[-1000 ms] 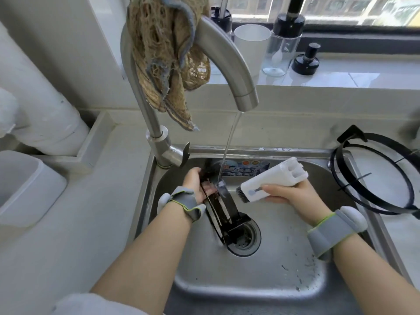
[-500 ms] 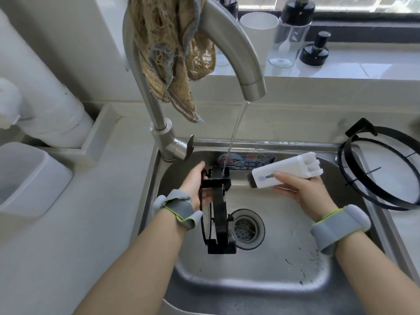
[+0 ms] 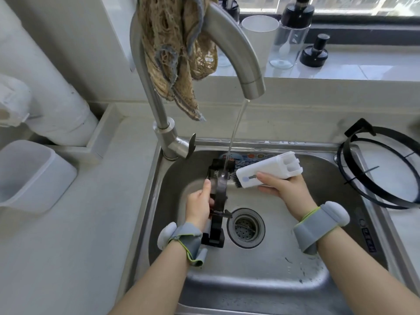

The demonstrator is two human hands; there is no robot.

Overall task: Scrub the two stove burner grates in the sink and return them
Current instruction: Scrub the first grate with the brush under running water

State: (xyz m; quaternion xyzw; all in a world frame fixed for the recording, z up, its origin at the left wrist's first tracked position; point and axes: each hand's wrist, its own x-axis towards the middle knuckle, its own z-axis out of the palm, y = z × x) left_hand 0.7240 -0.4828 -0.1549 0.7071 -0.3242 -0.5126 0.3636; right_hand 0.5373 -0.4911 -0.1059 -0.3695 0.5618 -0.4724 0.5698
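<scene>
A small black burner grate (image 3: 217, 201) stands on edge in the steel sink (image 3: 261, 280), under the thin stream from the faucet (image 3: 229, 42). My left hand (image 3: 200, 204) grips the grate from its left side, thumb up along the rim. My right hand (image 3: 284, 189) holds a white scrub brush (image 3: 268, 172), its dark bristles close to the grate's upper right. A larger black ring grate (image 3: 384, 169) lies on the counter at the right of the sink.
A brown mesh cloth (image 3: 177, 53) hangs over the faucet neck. The drain strainer (image 3: 246, 228) sits just right of the grate. A white bin (image 3: 29, 176) stands at the left. A white cup (image 3: 259, 35) and bottles (image 3: 293, 32) line the window sill.
The grate has been lifted off the drain and turned upright, edge-on under the water. The brush stays just right of it.
</scene>
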